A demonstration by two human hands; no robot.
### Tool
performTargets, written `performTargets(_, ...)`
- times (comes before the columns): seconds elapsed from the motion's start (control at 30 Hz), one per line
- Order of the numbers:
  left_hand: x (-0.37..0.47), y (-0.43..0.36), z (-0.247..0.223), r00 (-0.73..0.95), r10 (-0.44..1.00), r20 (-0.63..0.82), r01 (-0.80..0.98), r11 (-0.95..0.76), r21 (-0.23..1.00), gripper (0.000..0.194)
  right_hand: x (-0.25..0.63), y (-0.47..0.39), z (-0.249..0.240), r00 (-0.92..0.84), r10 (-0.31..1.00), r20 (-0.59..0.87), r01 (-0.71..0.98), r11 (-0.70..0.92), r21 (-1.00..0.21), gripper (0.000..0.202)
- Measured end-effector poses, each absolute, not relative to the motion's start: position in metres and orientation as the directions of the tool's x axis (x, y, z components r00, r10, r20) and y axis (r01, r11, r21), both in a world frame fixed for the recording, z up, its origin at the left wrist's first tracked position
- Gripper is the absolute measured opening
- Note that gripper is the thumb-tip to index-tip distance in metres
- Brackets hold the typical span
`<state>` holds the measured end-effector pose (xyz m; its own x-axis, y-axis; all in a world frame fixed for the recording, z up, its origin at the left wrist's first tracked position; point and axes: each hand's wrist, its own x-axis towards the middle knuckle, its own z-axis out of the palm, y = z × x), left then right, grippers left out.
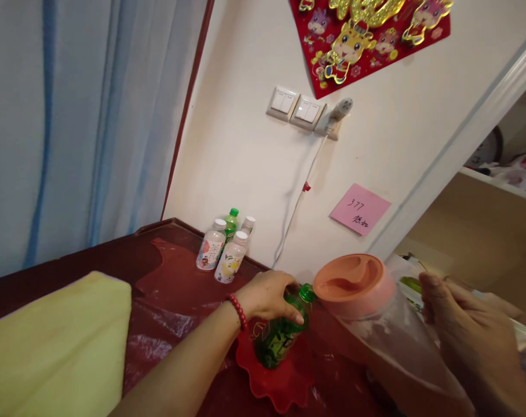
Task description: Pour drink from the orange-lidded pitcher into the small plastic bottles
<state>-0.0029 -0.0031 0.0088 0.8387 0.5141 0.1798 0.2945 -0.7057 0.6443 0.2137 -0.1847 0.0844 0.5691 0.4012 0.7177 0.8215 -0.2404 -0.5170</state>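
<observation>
My left hand (269, 295), with a red bead bracelet on the wrist, is wrapped round the upper part of a green plastic bottle (274, 344). The bottle leans slightly right, its base in a red scalloped dish (284, 385). Whether its green top is a cap or a bare neck, I cannot tell. On the right, my right hand (471, 327) is raised with thumb and fingers pinched together; what they hold, if anything, I cannot make out. Between the hands stands a clear plastic canister (411, 341) with an orange-pink lid (350, 278), nearest to my right hand.
Against the wall stand white-capped bottles (232, 260) and another green bottle (231, 223). A yellow cloth (63, 341) covers the left of the dark red table (159, 336). A white cord (295, 208) hangs from the wall socket. Shelves (458, 231) lie at right.
</observation>
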Motion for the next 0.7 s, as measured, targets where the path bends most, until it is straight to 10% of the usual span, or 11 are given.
performTargets(0.7, -0.0012, 0.0005, 0.0037, 0.843, 0.5, 0.197, 0.256, -0.696, 0.671, 0.053, 0.212, -0.1845, 0.0837, 0.541, 0.416, 0.73, 0.836, -0.171, -0.522, 0.057)
